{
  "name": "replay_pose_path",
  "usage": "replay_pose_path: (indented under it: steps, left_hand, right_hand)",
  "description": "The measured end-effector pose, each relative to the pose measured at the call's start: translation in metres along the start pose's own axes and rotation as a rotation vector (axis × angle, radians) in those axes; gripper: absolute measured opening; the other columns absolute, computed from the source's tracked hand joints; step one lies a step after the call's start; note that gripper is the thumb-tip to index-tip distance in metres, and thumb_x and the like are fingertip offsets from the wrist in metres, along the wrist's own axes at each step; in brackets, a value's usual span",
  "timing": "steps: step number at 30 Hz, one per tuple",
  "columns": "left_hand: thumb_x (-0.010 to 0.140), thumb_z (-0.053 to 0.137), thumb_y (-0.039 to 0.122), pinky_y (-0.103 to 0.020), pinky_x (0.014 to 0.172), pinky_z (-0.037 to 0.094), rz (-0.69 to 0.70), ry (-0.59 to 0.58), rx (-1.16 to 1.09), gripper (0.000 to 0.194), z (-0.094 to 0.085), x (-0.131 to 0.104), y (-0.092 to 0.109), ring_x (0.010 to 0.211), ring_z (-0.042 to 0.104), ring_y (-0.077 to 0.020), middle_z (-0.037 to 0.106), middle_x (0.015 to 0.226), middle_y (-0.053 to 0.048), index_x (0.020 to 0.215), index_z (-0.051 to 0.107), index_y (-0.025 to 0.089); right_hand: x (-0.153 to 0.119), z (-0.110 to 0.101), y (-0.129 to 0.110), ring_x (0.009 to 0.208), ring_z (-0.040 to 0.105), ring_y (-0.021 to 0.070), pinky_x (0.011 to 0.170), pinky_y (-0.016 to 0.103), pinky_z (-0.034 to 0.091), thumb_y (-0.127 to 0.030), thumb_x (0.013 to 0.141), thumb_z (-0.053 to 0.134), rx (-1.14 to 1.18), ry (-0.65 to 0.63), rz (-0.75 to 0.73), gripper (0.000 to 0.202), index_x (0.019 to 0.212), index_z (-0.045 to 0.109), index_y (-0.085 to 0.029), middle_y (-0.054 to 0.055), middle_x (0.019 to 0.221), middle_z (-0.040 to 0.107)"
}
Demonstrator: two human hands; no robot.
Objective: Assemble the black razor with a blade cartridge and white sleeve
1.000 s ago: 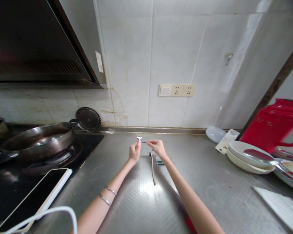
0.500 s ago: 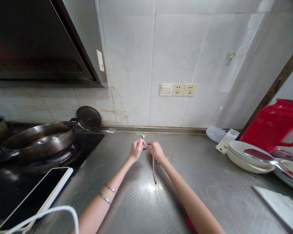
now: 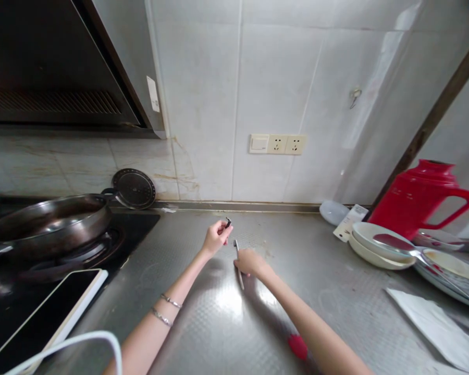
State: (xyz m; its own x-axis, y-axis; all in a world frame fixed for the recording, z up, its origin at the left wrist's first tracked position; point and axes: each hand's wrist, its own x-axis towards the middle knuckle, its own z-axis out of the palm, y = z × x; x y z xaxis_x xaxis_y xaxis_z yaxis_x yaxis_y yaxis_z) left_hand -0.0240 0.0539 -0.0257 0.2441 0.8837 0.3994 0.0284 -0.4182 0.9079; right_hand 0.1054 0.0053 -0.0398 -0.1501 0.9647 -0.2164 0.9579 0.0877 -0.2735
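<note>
Above the metal counter, my left hand (image 3: 216,238) pinches a small dark metal piece (image 3: 229,223) at its fingertips. Its exact shape is too small to tell. Just to the right and nearer, my right hand (image 3: 250,262) is closed around the middle of a thin greyish strip (image 3: 241,279), whose two ends stick out above and below the fingers. The hands are apart. A red object (image 3: 297,346) lies by my right forearm, partly hidden by it.
At left, a steel pan (image 3: 50,224) sits on the black stove, with a phone (image 3: 47,323) and white cable in front. At right are stacked bowls (image 3: 379,250), a red thermos jug (image 3: 418,195), a small translucent dish (image 3: 333,212) and a white sheet (image 3: 433,325).
My hands have moved apart; the right one came nearer with the strip, now gripped around its middle. The view has shifted slightly right, and more of the red object shows.
</note>
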Motion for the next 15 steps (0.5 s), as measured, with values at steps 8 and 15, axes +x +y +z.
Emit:
replay_pose_path:
  steps: [8,15]
  left_hand:
    - [0.071,0.059,0.044,-0.016,0.034,0.023,-0.078,-0.028,-0.062,0.031,-0.002,0.004,0.004,0.03,0.032,-0.0037,0.045,0.044,0.01,0.079,0.046,0.017]
    - [0.072,0.055,0.046,-0.02,0.044,0.019,0.017,0.056,0.078,0.041,0.0,0.004,0.008,0.046,0.028,-0.0051,0.031,0.047,0.006,0.049,0.042,0.015]
  right_hand:
    - [0.005,-0.044,0.032,0.048,0.06,0.0135,0.048,0.019,0.041,-0.018,0.077,0.041,0.252,0.14,-0.137,0.03,0.059,0.064,-0.012,0.01,0.059,0.067]
    - [-0.013,-0.098,0.063,0.076,0.058,0.0173,0.07,0.025,0.041,-0.031,0.084,0.043,0.366,0.494,-0.465,0.03,0.094,0.069,-0.017,0.005,0.082,0.068]
